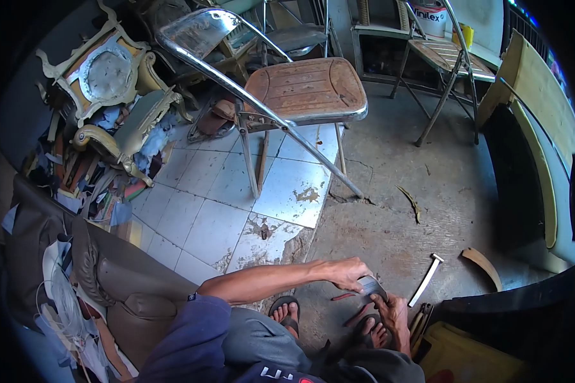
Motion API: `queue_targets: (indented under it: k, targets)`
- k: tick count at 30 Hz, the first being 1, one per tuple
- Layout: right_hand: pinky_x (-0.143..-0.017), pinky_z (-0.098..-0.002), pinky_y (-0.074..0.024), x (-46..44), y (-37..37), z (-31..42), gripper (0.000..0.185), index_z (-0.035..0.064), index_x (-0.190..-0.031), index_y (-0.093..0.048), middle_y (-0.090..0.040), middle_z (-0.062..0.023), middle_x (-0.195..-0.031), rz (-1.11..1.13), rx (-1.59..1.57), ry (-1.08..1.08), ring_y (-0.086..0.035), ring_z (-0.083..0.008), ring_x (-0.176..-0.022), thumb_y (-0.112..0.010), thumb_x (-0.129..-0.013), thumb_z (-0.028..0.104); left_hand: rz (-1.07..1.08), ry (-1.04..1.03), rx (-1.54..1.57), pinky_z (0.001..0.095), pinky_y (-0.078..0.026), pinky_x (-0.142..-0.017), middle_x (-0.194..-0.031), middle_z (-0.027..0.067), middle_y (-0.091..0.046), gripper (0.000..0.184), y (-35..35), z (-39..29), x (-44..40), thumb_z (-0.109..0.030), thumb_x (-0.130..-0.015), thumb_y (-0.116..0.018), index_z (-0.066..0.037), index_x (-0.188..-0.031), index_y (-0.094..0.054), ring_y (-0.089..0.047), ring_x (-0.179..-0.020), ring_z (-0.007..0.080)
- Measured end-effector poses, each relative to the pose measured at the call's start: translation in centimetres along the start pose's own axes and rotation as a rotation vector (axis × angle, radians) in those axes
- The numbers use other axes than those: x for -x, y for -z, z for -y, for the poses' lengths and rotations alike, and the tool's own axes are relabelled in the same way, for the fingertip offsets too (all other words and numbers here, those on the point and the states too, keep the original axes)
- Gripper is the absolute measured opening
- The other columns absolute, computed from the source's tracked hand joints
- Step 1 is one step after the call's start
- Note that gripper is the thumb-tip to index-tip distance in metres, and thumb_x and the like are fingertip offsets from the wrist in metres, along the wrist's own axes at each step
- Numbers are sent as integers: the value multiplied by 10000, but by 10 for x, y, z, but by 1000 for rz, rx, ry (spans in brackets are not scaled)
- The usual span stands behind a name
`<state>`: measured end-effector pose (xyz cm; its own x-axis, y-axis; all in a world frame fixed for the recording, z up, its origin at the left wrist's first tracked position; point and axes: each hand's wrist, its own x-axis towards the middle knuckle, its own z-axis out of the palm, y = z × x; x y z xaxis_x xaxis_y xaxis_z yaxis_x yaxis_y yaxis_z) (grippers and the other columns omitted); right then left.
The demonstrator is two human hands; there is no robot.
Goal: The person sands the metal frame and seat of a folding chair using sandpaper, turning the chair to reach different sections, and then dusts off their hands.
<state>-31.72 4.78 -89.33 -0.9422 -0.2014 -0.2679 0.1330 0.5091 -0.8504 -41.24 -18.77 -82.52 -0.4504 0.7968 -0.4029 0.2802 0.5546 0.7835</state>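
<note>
In front of my knees both my hands hold one small dark grey, curved piece (372,289) with a lighter striped face; I cannot make out its kind. My left hand (349,274) reaches in from the left, its fingers closed on the upper edge. From below, my right hand (393,311) grips the lower edge, thumb against it. A red-handled tool (356,315), partly hidden, lies on the floor under my hands. To the right rests a hammer (426,279) with a pale handle.
A folding chair (306,89) stands ahead, another folding chair (444,57) behind right. A curved wooden piece (483,269) lies near the hammer. Brown upholstery (140,274) is on my left, with an ornate chair frame (108,70) beyond. Panels (536,147) lean at right.
</note>
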Motion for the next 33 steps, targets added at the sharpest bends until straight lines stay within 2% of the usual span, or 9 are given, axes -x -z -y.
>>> queue_targets:
  k: [1, 4, 7, 15, 17, 22, 28, 32, 33]
  targets:
    - [-602, -431, -490, 0, 3, 1, 353, 39, -959, -743, -652, -219, -694, 25, 34, 2, -659, -350, -620, -743, -906, 387, -80, 9, 19, 436, -582, -692, -785, 164, -690, 289, -3, 2, 5, -151, -826, -770, 61, -1005, -690, -693, -714, 381]
    - [-642, -432, -520, 5, 10, 14, 352, 72, -1074, -729, -700, -199, -746, -23, 43, 82, -700, -360, -684, -742, -905, 381, -383, -181, -231, 384, -553, -606, -766, 133, -671, 243, 30, 15, 27, -158, -839, -743, 34, -973, -679, -666, -641, 288]
    - [-713, -439, -563, -1, 7, -21, 335, 97, -1134, -719, -736, -202, -834, 16, 160, 37, -734, -374, -798, -715, -919, 353, -710, 175, 77, 329, -535, -613, -792, 98, -660, 228, 121, -63, 101, -238, -890, -681, -22, -963, -674, -632, -683, 156]
    - [-804, -467, -565, -12, 0, -35, 323, 107, -1142, -726, -739, -213, -906, 69, 370, 10, -723, -390, -900, -671, -931, 346, -2069, 49, -286, 308, -504, -732, -942, 67, -741, 388, 293, -78, 261, -306, -961, -712, 60, -1089, -729, -655, -823, 118]
    - [-833, -479, -561, -17, -1, -35, 327, 121, -1147, -726, -744, -207, -965, 92, 369, 26, -717, -399, -948, -678, -924, 356, -2220, 166, -353, 384, -539, -769, -929, 139, -771, 394, 330, -67, 296, -347, -908, -749, 30, -1025, -757, -719, -823, 231]
    - [-860, -457, -563, -18, -2, -20, 361, 99, -1176, -714, -744, -197, -983, 178, 418, 27, -710, -392, -974, -654, -942, 367, -2187, 72, -261, 361, -528, -869, -1060, 115, -743, 554, 385, -72, 341, -381, -789, -850, 13, -1148, -695, -701, -948, 236]
    - [-876, -468, -557, -17, -5, -16, 385, 99, -1203, -701, -736, -209, -1016, 181, 386, 33, -702, -397, -998, -651, -946, 382, -2188, 83, -2, 411, -469, -1012, -1292, 262, -596, 828, 403, -66, 323, -516, -862, -743, 110, -1327, -464, -606, -1184, 341]
    - [-936, -485, -529, -17, 0, -16, 404, 119, -1228, -693, -720, -218, -1107, 235, 378, -59, -672, -405, -1089, -624, -950, 403, -2273, 98, -245, 450, -431, -1050, -1305, 284, -535, 788, 375, -15, 269, -493, -926, -695, 112, -1356, -432, -542, -1228, 376]
    - [-937, -486, -529, -18, 1, -19, 404, 123, -1241, -687, -717, -216, -1120, 234, 395, -46, -672, -404, -1092, -619, -954, 398, -2272, 344, -444, 510, -395, -1078, -1362, 307, -482, 739, 364, -5, 257, -462, -971, -622, 107, -1388, -401, -453, -1301, 419]
